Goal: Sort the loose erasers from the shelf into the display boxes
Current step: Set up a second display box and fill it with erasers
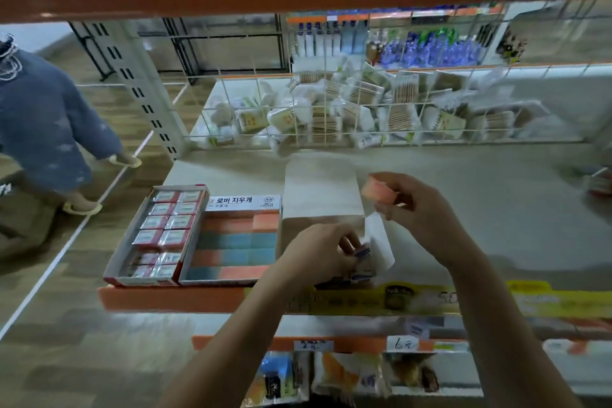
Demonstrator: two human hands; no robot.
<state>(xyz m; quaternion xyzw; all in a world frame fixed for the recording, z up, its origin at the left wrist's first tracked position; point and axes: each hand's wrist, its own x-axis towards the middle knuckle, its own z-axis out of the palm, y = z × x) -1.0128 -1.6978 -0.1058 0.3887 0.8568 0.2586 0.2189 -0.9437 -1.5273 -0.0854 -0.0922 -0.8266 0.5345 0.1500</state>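
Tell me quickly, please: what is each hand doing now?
Left hand: fingers curled, pinching small blue-and-white erasers at the white box.
Right hand: holds a pink eraser between its fingertips.

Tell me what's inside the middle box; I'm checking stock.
The middle box holds rows of pink and blue erasers. Anything beneath that top layer is covered.

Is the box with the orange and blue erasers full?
Nearly full. The box shows rows of orange and blue erasers packed edge to edge, with no bare bottom showing.
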